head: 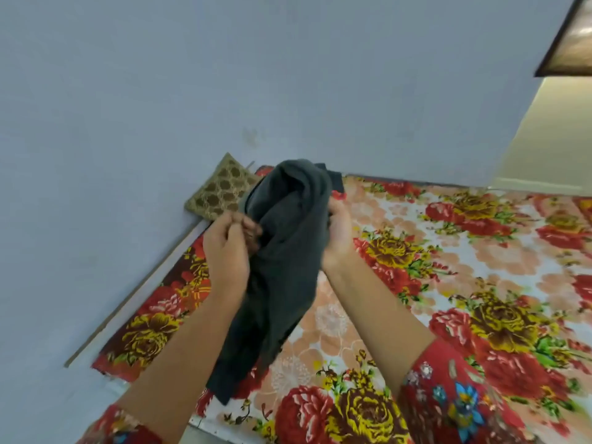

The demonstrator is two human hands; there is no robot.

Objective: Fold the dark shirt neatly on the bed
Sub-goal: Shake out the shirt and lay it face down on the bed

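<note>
The dark shirt (282, 251) hangs bunched and crumpled in the air above the bed (448, 267), its lower end dangling near the bed's front edge. My left hand (229, 248) pinches the fabric on its left side. On the right side, my right hand (338, 230) grips the cloth with the fingers hidden behind it. The bed carries a floral sheet in red, yellow and peach.
A gold patterned cushion (217, 190) leans against the blue wall (160, 91) at the bed's far left corner. The wall runs along the bed's left and far sides. A dark-framed opening (570, 43) is at the top right.
</note>
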